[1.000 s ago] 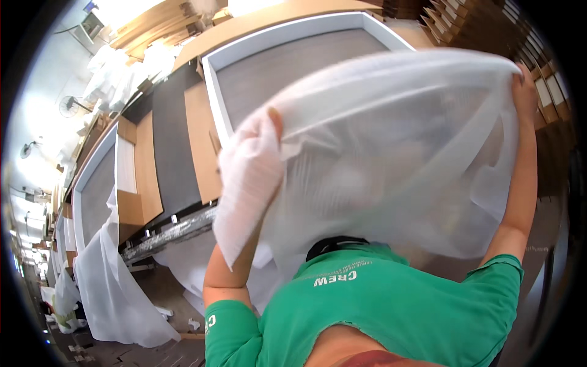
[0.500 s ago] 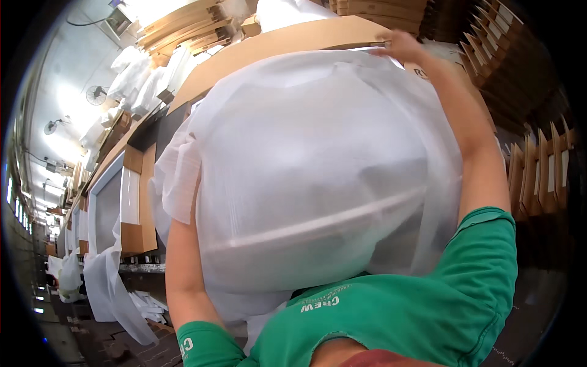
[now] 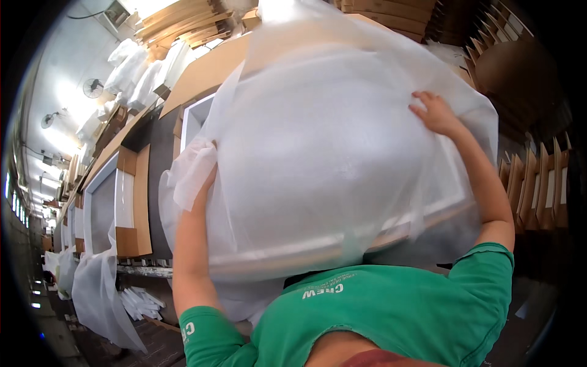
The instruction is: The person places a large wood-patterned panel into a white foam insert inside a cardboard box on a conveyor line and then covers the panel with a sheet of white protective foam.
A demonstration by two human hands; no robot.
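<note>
Sheet: one, white, translucent. Spread over most of the frame before you, its far end lying beyond the frame's far side, over the cardboard. Loose, with creases at both sides.

Frame: one, white, directly in front of you. Upper left corner bare; near edge showing dimly through the sheet.

Left hand: yours, at the frame's left side. Closed on a bunch of sheet, as far as the folds let it show; most fingers hidden, a tail of sheet hanging over your wrist.

Right hand: yours, on top of the sheet toward the right. Fingers spread and slightly bent, palm down, pinching nothing that you can see.

Condition: covering, by appearance, largely done. Outstanding, as judged from the lie of things: the bare left corner, the slack to be smoothed, the edges not yet tucked. Whether the far right corner is fully covered, you cannot tell.

Surroundings: cardboard, a flap beyond the frame's far left; second frame, to your left, in a brown carton, with a hanging sheet at its near side; white strips, a loose pile below.
</note>
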